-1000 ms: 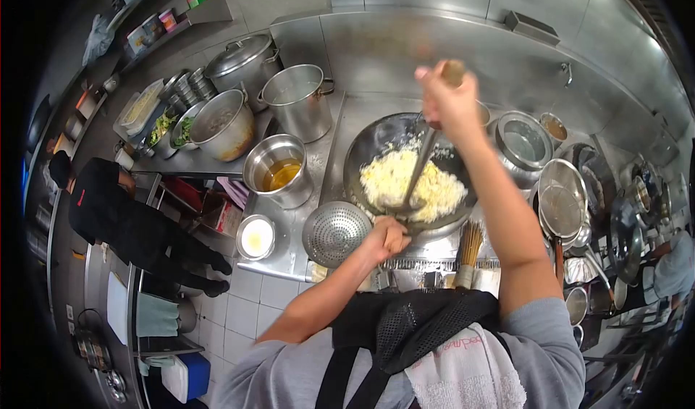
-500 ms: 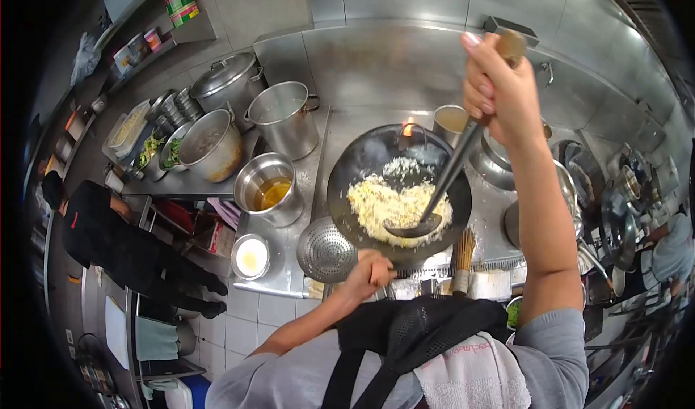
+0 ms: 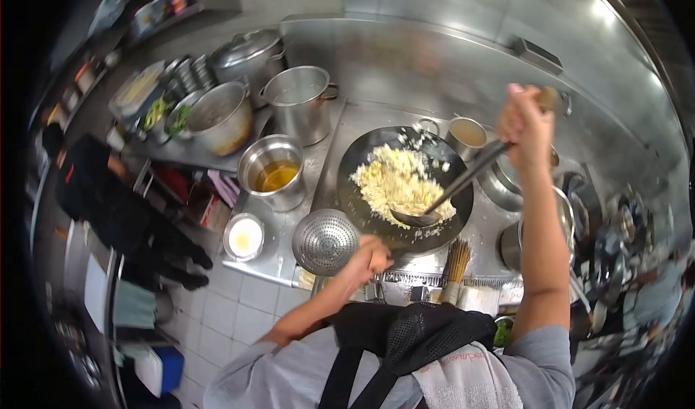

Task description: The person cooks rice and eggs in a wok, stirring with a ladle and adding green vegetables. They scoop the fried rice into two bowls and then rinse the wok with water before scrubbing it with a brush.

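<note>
Right hand [image 3: 527,127] clenched high on ladle [image 3: 474,171]; shaft slanted down, leftward and nearer the body, its bowl in the egg-and-rice mix [image 3: 394,184], inside wok [image 3: 356,208]. Left hand [image 3: 371,255], closer to wok, gripped its near-left edge; mix lay ahead, rightward.

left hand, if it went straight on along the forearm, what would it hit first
Most likely the wok's near side: the left hand is closed right at the edge of the wok, though exact depth is hard to judge.
</note>
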Available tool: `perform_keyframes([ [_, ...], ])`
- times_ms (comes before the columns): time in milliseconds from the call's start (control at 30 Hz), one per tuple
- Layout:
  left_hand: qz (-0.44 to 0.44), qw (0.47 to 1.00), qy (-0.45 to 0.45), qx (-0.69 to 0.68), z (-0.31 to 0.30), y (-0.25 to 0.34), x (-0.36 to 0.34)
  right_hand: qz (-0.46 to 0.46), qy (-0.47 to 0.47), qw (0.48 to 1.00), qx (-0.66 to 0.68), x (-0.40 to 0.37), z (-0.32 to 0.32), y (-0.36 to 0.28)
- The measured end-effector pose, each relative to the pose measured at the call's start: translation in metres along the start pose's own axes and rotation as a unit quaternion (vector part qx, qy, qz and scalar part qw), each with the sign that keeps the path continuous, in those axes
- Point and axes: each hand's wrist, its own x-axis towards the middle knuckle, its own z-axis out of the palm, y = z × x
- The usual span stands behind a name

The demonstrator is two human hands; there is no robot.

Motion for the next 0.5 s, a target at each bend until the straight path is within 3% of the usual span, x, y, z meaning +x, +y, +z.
perform_keyframes([
  [67,-0.032,0.998,-0.046,0.015,0.003,0.015,0.043,-0.011,-0.028,1.000,0.005,0.008,0.006,-0.038],
  [133,-0.050,0.998,-0.031,0.009,0.010,0.016,0.057,-0.047,-0.020,0.999,0.013,0.004,0.016,-0.076],
  [167,-0.059,0.997,-0.045,0.030,0.006,0.016,0.061,-0.060,-0.084,0.994,0.033,0.007,0.000,-0.079],
  [233,-0.055,0.996,-0.057,0.034,0.008,0.021,0.043,-0.101,-0.089,0.991,-0.019,0.006,-0.023,-0.029],
  [300,-0.065,0.994,-0.074,0.054,0.010,0.025,0.015,-0.036,0.043,0.989,-0.133,-0.006,-0.021,0.113],
  [333,-0.076,0.989,-0.077,0.102,0.005,0.021,-0.007,-0.021,0.027,0.996,-0.078,-0.009,-0.029,0.138],
  [400,-0.088,0.983,-0.075,0.146,-0.001,0.024,-0.042,-0.006,0.004,1.000,-0.018,0.002,-0.019,0.143],
  [500,-0.093,0.981,-0.070,0.154,-0.020,0.016,-0.069,-0.015,-0.020,1.000,0.004,0.016,0.028,0.079],
])
